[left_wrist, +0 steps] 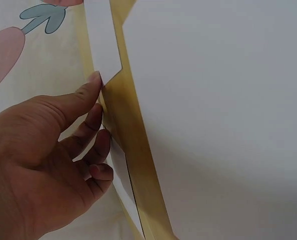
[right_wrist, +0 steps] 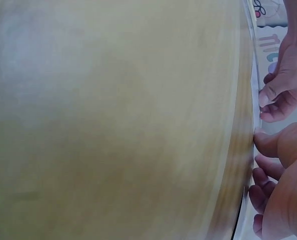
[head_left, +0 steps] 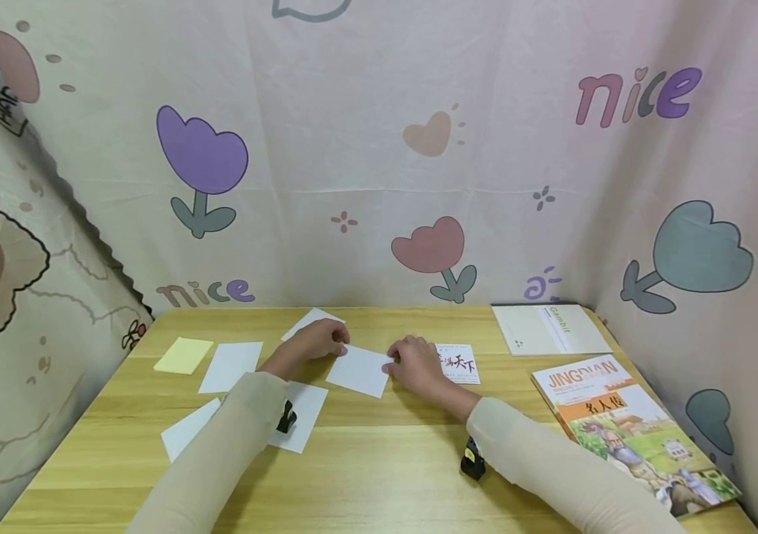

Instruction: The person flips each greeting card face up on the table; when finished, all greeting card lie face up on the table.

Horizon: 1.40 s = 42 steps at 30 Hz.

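A plain white card (head_left: 357, 371) lies between the two hands at mid-table. My left hand (head_left: 312, 341) pinches its upper left corner, thumb at the tip of the corner in the left wrist view. The right hand (head_left: 419, 365) pinches the card's right edge, seen low from the side in the right wrist view. Beneath the left wrist and forearm lies another white card (head_left: 305, 415), partly covered. One more white card (head_left: 315, 317) lies behind the left hand. A card with red and dark characters (head_left: 462, 363) is partly hidden by the right hand.
At the left lie a yellow paper square (head_left: 183, 356), a white card (head_left: 231, 367) and another white card (head_left: 187, 432) partly under the left sleeve. A pale book (head_left: 539, 330) and a colourful book (head_left: 639, 437) lie at the right. A patterned curtain (head_left: 325, 148) hangs behind the table (head_left: 379, 482).
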Each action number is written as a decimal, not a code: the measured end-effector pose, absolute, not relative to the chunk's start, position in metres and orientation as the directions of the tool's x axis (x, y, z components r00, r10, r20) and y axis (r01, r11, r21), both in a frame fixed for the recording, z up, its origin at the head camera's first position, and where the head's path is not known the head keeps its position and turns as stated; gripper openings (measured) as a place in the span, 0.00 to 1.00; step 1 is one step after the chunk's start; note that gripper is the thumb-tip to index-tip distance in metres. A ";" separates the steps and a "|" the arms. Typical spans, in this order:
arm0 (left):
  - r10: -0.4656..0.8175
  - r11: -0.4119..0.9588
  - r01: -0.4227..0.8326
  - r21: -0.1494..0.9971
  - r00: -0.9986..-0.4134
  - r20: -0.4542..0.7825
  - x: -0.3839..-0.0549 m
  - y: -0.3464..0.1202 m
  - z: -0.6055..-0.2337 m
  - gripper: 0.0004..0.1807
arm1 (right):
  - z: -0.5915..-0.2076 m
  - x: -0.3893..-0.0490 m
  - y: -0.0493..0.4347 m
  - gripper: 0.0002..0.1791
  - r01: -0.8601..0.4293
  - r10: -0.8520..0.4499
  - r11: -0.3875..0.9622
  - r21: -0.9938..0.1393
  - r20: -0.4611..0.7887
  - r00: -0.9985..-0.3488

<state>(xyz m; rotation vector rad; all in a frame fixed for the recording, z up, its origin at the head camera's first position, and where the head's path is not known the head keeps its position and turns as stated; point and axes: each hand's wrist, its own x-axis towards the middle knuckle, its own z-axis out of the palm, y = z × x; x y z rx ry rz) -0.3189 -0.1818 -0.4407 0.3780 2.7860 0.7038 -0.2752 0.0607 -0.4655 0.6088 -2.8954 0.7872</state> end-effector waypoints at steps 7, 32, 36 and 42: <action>0.315 0.843 0.195 0.501 -0.934 -0.167 -0.319 -0.182 -0.441 0.05 | -0.464 -0.276 0.060 0.14 -0.357 -0.323 0.795 -0.490 0.155 -0.933; 0.372 0.826 0.213 0.521 -0.902 -0.221 -0.320 -0.181 -0.437 0.15 | -0.465 -0.280 0.057 0.13 -0.296 -0.290 0.782 -0.549 0.099 -0.952; 0.376 0.809 0.200 0.553 -0.899 -0.225 -0.319 -0.181 -0.435 0.17 | -0.465 -0.280 0.058 0.13 -0.295 -0.292 0.780 -0.552 0.095 -0.952; 0.393 0.704 0.153 0.693 -0.897 -0.202 -0.313 -0.183 -0.433 0.17 | -0.464 -0.280 0.061 0.14 -0.293 -0.299 0.754 -0.588 0.090 -0.950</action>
